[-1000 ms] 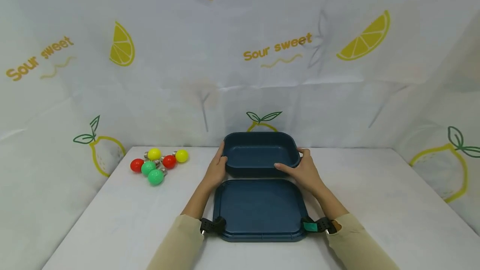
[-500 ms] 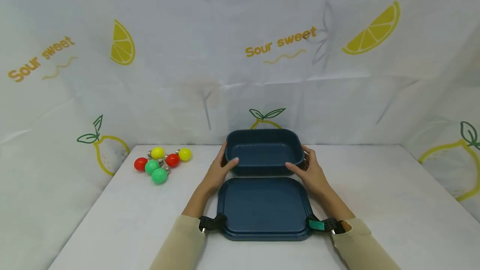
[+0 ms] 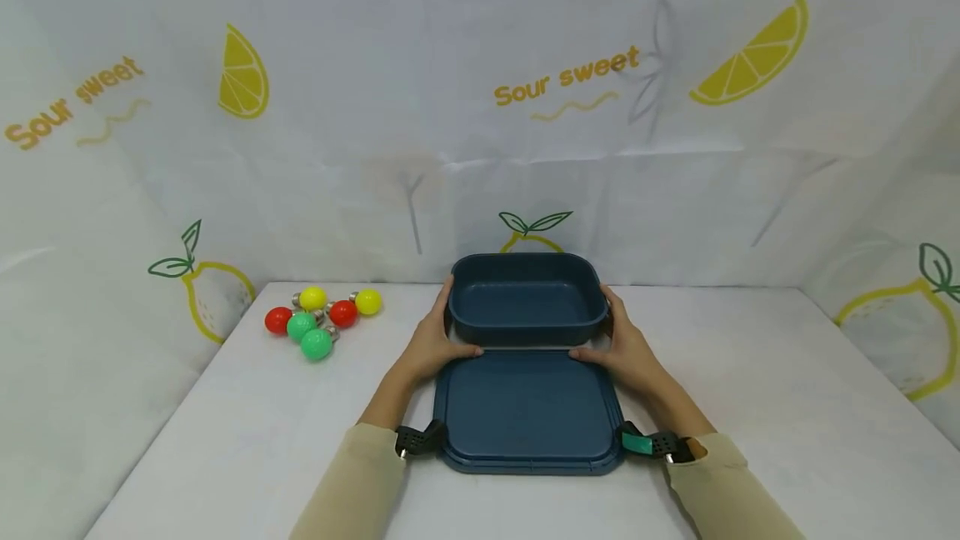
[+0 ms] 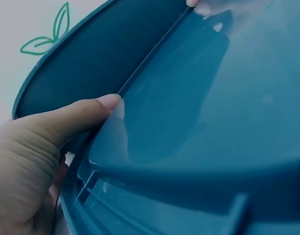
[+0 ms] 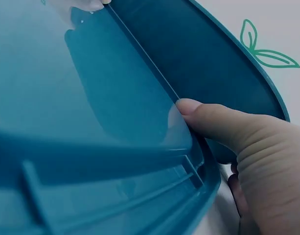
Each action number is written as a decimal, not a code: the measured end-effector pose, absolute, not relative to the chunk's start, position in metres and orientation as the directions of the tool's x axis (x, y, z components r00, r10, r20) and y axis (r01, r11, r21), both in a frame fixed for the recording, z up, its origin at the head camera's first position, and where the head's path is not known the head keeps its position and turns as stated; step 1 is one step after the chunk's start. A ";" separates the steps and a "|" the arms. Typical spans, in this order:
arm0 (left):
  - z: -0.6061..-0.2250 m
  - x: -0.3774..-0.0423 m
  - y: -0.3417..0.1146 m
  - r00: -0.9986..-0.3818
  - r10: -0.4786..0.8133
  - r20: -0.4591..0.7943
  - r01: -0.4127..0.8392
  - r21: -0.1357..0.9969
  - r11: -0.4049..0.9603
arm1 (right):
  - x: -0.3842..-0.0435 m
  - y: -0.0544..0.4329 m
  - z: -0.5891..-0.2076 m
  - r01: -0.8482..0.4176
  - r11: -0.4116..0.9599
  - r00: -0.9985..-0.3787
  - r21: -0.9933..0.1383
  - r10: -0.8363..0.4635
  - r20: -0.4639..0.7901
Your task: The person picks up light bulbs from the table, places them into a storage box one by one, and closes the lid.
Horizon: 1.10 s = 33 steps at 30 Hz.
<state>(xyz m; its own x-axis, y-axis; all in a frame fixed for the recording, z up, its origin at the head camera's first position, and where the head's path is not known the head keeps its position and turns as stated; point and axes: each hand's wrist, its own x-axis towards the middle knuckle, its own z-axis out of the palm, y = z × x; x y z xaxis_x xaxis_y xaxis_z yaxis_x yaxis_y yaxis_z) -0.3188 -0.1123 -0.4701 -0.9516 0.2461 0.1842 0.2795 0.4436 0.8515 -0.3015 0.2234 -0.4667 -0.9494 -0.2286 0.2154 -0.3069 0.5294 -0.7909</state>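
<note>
A dark blue rectangular box with rounded corners stands at the back of the table, its open top showing a bare inside. Directly in front lies its matching lid, the far edge close along the box's near wall. My left hand holds the box's left near corner, fingers along the side. At the right near corner, my right hand holds it the same way. Both thumbs reach inward over the seam between lid and box; the left thumb and right thumb show there. Most fingers are hidden in the wrist views.
Several light bulbs lie clustered at the back left: red, yellow and green. A white cloth printed with lemons hangs behind the white table. Bands with cameras sit on both wrists.
The right thumb has left the box's rim and come down to the seam. The left thumb has stretched inward to the seam too. Box and lid stay about where they were.
</note>
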 end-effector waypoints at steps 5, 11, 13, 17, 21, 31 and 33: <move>-0.471 -0.316 -0.109 -0.962 0.184 0.203 0.265 0.861 0.434 | -0.302 0.222 -0.469 -0.297 0.554 -0.955 -0.778 -0.191 0.228; -0.476 -0.317 -0.106 -0.956 0.203 0.210 0.279 0.861 0.425 | -0.299 0.221 -0.468 -0.295 0.604 -0.954 -0.741 -0.145 0.261; -0.477 -0.317 -0.105 -0.956 0.213 0.202 0.278 0.860 0.429 | -0.298 0.221 -0.468 -0.295 0.613 -0.953 -0.732 -0.141 0.267; -0.475 -0.319 -0.107 -0.952 0.211 0.221 0.294 0.849 0.438 | -0.302 0.220 -0.468 -0.323 0.629 -0.944 -0.707 -0.158 0.291; -0.471 -0.323 -0.107 -0.948 0.218 0.234 0.308 0.851 0.425 | -0.309 0.221 -0.465 -0.310 0.617 -0.950 -0.723 -0.166 0.265; -0.431 -0.326 -0.139 -0.956 0.192 0.222 0.286 0.854 0.435 | -0.302 0.220 -0.463 -0.202 0.550 -0.979 -0.810 -0.130 0.156; -0.428 -0.327 -0.147 -0.948 0.149 0.280 0.317 0.832 0.455 | -0.301 0.219 -0.463 -0.201 0.533 -0.979 -0.822 -0.128 0.157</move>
<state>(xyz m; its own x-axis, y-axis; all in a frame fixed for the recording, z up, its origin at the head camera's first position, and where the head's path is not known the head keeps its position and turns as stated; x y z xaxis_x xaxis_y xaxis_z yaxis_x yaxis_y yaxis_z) -0.3266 -0.1474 -0.4275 -0.9484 0.1487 0.2799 0.3169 0.4553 0.8320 -0.3013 0.2187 -0.4631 -0.9793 -0.1280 0.1568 -0.2013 0.5334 -0.8215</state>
